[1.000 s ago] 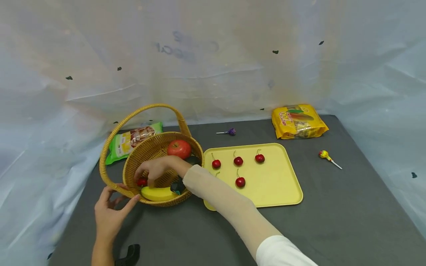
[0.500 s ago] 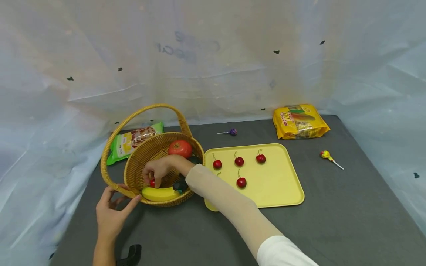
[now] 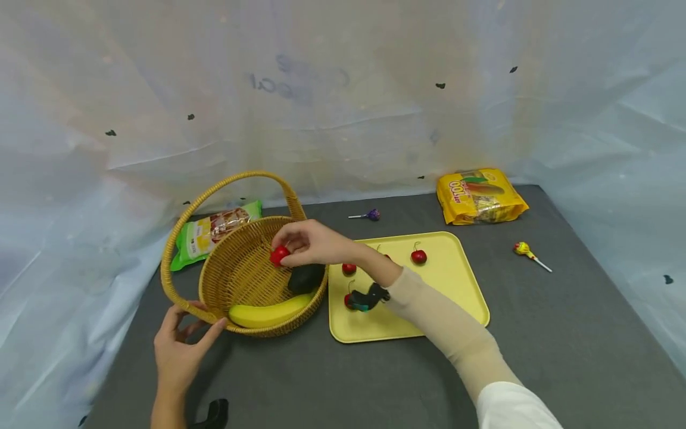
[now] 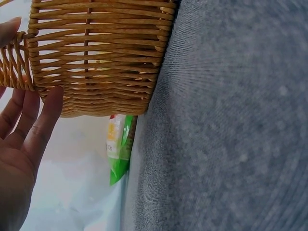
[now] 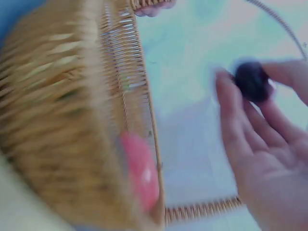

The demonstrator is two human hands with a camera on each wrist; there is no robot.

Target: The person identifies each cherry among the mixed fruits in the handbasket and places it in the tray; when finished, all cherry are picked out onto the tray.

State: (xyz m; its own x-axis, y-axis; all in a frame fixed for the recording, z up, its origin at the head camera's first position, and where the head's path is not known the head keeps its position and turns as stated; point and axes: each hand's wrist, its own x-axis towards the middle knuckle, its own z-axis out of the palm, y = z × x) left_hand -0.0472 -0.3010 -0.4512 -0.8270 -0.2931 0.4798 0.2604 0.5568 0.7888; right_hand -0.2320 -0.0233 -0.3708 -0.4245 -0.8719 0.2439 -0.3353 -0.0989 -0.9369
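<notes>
In the head view my right hand pinches a red cherry between thumb and fingers, above the wicker basket. The same cherry looks dark in the right wrist view. My left hand grips the foot of the basket's handle at the near left rim; in the left wrist view its fingers lie against the weave. Inside the basket are a banana and a dark avocado-like fruit. The right wrist view shows part of a red apple, which my right hand hides in the head view.
A yellow tray with several cherries stands right of the basket, partly under my right arm. Behind the basket lies a green snack packet. A purple lollipop, a yellow lollipop and a yellow candy bag lie farther back and right.
My right hand has risen from the bottom left of the basket toward its right side, bringing the cherry up with it. My left hand keeps its hold on the basket.
</notes>
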